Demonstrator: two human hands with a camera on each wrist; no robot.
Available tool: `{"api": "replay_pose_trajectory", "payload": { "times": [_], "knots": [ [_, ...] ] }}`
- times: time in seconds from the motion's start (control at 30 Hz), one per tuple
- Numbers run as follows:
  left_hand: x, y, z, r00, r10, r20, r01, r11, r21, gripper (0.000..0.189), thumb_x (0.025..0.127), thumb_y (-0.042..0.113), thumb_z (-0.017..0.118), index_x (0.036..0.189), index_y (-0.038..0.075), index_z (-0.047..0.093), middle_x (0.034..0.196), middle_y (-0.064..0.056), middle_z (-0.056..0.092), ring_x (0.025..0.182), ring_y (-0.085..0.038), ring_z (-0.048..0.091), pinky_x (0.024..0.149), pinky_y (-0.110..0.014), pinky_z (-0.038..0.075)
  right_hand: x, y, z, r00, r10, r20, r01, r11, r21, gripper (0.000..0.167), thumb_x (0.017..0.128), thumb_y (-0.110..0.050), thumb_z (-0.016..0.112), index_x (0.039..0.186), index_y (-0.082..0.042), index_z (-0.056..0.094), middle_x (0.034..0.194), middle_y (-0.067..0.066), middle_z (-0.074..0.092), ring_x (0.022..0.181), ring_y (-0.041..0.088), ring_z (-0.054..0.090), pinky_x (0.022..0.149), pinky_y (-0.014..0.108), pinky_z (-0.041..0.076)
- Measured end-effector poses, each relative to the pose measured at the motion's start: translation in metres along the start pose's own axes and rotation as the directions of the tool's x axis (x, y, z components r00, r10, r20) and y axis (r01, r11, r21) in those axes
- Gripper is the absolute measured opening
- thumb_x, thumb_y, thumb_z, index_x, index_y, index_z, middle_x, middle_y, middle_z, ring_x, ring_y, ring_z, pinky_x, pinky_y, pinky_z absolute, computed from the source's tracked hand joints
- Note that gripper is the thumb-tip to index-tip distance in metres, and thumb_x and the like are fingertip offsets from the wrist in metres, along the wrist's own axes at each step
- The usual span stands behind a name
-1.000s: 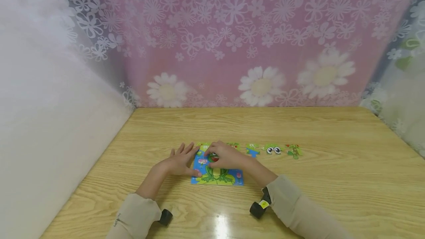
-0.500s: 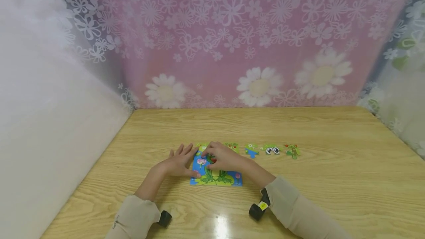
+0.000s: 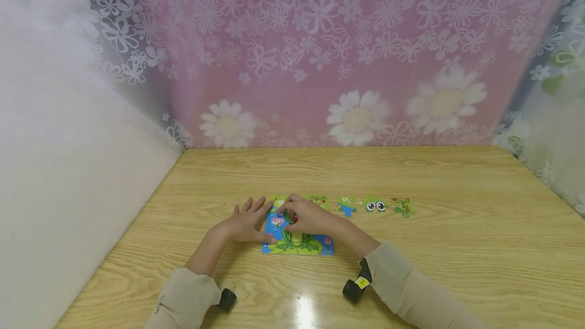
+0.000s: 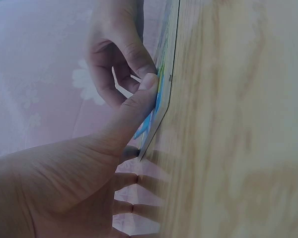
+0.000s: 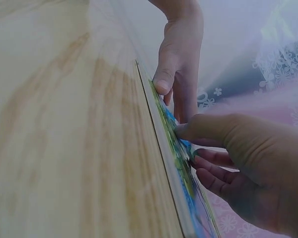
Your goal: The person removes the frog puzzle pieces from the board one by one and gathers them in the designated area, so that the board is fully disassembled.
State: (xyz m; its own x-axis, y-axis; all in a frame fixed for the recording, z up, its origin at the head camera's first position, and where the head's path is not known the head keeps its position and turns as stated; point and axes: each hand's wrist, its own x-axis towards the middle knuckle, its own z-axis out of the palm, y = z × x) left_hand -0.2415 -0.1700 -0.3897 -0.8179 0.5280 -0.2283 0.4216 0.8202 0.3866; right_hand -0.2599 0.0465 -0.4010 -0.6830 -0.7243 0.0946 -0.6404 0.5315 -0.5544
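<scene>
Closely bent over the frog puzzle (image 3: 297,251), the right hand (image 3: 310,216) has its thumb and fingers curled, pinching the mouth piece (image 3: 293,219) near the picture's middle. The left hand (image 3: 247,226) lies at the puzzle's left side with fingers spread, its thumb resting on the lower left of the picture. The puzzle lies flat on the wood-grain surface (image 3: 457,253). To its right, well apart from the left hand, three loose pieces form a row: a green-and-blue piece (image 3: 347,209), an eyes piece (image 3: 376,206) and a red-spotted piece (image 3: 403,207). Nearer the person are beige sleeves (image 3: 402,278) and black wrist devices (image 3: 353,290). Beyond the surface hangs a pink flowered curtain (image 3: 292,65).
</scene>
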Motion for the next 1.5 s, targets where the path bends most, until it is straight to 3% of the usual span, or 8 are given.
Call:
{"api": "replay_pose_trajectory", "payload": {
  "times": [0.3, 0.83, 1.1, 1.5],
  "knots": [
    [0.000, -0.002, 0.001, 1.000, -0.002, -0.004, 0.002, 1.000, 0.007, 0.096, 0.079, 0.055, 0.063, 0.149, 0.010, 0.013, 0.151, -0.016, 0.002, 0.134, -0.042, -0.007, 0.099, -0.064, -0.002, 0.000, -0.003, 0.000, 0.999, 0.029, 0.032, -0.029, 0.999, -0.019, 0.035, 0.085, -0.020, 0.068, 0.118, -0.009, 0.060, 0.105, -0.001, 0.049, 0.081, 0.011, 0.049, 0.069, 0.024, 0.045],
    [0.001, -0.001, 0.001, 1.000, -0.001, 0.006, 0.001, 1.000, 0.019, 0.096, 0.080, 0.057, 0.061, 0.149, 0.012, 0.012, 0.152, -0.014, 0.001, 0.134, -0.041, -0.008, 0.099, -0.063, -0.003, -0.006, -0.003, -0.006, 1.000, -0.005, -0.010, 0.005, 1.000, 0.000, 0.027, 0.084, -0.014, 0.066, 0.111, -0.007, 0.063, 0.104, 0.000, 0.053, 0.077, 0.012, 0.048, 0.066, 0.023, 0.045],
    [0.004, -0.005, 0.003, 1.000, -0.013, 0.001, 0.012, 1.000, 0.020, 0.099, 0.077, 0.061, 0.060, 0.149, 0.013, 0.011, 0.152, -0.013, 0.000, 0.134, -0.039, -0.009, 0.100, -0.062, -0.003, -0.021, 0.001, -0.022, 0.998, -0.039, -0.043, 0.040, 0.999, 0.018, 0.025, 0.084, -0.012, 0.065, 0.108, -0.007, 0.064, 0.105, 0.002, 0.054, 0.081, 0.015, 0.051, 0.066, 0.024, 0.047],
    [0.002, -0.002, 0.001, 1.000, -0.006, 0.000, 0.006, 1.000, 0.006, 0.098, 0.078, 0.057, 0.064, 0.149, 0.013, 0.012, 0.152, -0.014, 0.000, 0.134, -0.040, -0.008, 0.100, -0.063, -0.003, -0.058, 0.020, -0.049, 0.995, -0.004, -0.098, -0.001, 0.999, -0.049, 0.024, 0.082, -0.010, 0.063, 0.106, -0.014, 0.065, 0.111, -0.002, 0.055, 0.086, 0.014, 0.052, 0.067, 0.027, 0.046]
  ]
}}
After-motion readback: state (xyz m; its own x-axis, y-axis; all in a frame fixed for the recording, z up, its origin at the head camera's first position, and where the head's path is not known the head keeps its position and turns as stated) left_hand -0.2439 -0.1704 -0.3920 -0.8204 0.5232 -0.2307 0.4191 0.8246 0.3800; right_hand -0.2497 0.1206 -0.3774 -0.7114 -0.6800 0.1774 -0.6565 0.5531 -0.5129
